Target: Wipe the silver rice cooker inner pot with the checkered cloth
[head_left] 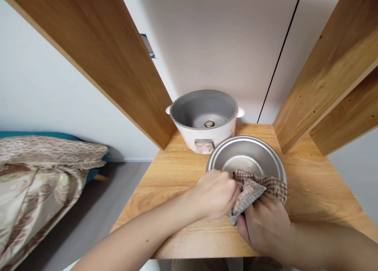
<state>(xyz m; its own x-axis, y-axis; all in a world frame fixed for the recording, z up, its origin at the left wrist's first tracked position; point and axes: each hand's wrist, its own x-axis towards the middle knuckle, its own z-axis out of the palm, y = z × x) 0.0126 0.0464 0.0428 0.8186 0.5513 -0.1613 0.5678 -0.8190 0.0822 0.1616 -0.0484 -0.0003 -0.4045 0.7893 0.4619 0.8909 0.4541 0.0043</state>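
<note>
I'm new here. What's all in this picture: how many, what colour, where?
Tabletop: 1, light wood, centre
Cooker shell: 1, white, grey inside, back of the tabletop
Metal pot: 1, silver, in front of the shell, to its right
Cloth: 1, brown-and-white check, grey edge, at the pot's near rim
Wooden beams: at least 3, brown, left and right
Back wall: 1, white, behind the shell
Patterned fabric: count unclear, cream and brown, far left
Floor: 1, grey, lower left
Left hand: 1, bare, gripping the cloth's left side
Right hand: 1, bare, gripping the cloth, near right
</note>
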